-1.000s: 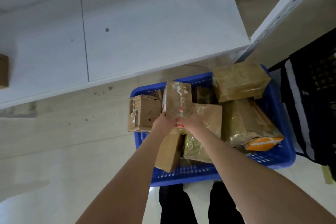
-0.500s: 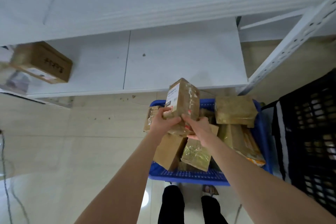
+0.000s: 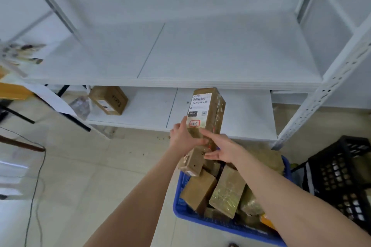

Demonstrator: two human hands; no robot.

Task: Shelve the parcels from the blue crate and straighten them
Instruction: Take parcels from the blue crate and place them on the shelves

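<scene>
The parcel [image 3: 207, 106] hangs over the blue crate's [image 3: 177, 205] far-left corner. The left hand [image 3: 181, 137] and right hand [image 3: 223, 150] clasp its lower end. Its long axis stands upright, label facing the camera.

The parcel [image 3: 208, 110] is brown cardboard, and its white label [image 3: 198, 104] carries a black barcode, a black block with 060 in white and 1 red-framed sticker. The blue crate [image 3: 200, 221] has other parcels [image 3: 226, 192] in brown and shiny yellowish tape. The black crate [image 3: 341, 176] shows a grid pattern; the shelf [image 3: 220, 54] is white and the floor [image 3: 90, 176] pale beige.
</scene>
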